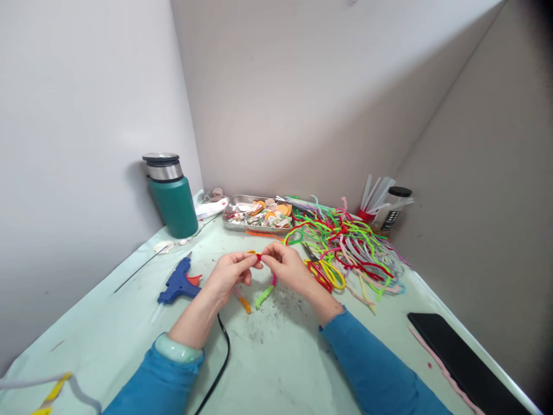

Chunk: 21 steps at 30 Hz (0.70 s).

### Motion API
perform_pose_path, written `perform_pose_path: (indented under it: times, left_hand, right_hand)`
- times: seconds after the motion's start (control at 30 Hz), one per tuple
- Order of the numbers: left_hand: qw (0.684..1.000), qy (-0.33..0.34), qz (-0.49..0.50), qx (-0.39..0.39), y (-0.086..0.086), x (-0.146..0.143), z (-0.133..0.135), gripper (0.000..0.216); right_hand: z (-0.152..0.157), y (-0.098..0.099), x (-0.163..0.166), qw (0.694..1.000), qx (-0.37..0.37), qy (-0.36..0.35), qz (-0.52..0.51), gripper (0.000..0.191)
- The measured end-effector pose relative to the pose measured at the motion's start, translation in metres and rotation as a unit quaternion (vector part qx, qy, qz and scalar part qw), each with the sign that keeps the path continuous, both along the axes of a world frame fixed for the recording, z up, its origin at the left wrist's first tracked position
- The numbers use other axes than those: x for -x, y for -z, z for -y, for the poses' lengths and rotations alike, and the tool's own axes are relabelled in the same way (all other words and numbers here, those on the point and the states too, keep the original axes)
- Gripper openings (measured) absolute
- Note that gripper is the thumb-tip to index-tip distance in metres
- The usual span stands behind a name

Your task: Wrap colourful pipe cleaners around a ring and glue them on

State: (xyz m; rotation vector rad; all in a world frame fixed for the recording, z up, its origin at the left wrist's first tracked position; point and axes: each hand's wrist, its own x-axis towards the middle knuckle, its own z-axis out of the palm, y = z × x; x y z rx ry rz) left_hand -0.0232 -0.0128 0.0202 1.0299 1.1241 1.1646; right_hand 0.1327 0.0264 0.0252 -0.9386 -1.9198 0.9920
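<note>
Between the fingertips of both hands, a small red piece of pipe cleaner (pixel 258 257) is pinched over the table. My left hand (pixel 228 274) has thumb and forefinger closed on its left side. On its right side, the fingers of my right hand (pixel 286 266) are pressed together. An orange-tipped pipe cleaner (pixel 245 304) and a green and pink one (pixel 265 296) show below the hands; whether they join the red piece I cannot tell. A blue glue gun (pixel 178 282) lies left of my left hand. Scissors (pixel 325 273) with red and yellow handles lie beside my right wrist.
Behind the hands stands a metal tray (pixel 227 219) of small cut pieces. A tangled heap of pipe cleaners (pixel 345 242) spreads at the right. A green bottle (pixel 174 206) stands back left, a black-lidded jar (pixel 391 210) back right. A black phone-like slab (pixel 462 363) lies front right.
</note>
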Motion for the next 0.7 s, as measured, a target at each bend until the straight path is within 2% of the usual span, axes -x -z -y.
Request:
perform_pose_path:
  times: [0.23,0.43,0.53,0.63,0.7]
  left_hand:
    - [0.999,-0.007,-0.032,-0.004,-0.001,-0.002,0.000,0.028]
    - [0.994,-0.062,-0.071,-0.062,-0.011,0.000,0.005,0.027]
    - [0.986,-0.105,-0.081,-0.105,-0.022,0.014,0.016,0.025]
    - [0.966,-0.193,-0.106,-0.135,-0.036,0.040,0.031,0.024]
    - [0.955,-0.253,-0.090,-0.127,-0.044,0.059,0.042,0.026]
  right_hand:
    - [0.002,-0.001,-0.001,0.998,-0.051,0.004,0.029,0.011]
    - [0.007,-0.002,-0.001,0.989,-0.111,0.040,0.088,0.016]
    - [0.018,-0.005,0.011,0.979,-0.162,0.020,0.119,0.013]
    - [0.037,-0.007,0.038,0.962,-0.203,-0.032,0.179,0.012]
    - [0.051,-0.006,0.062,0.941,-0.238,-0.051,0.237,0.014]
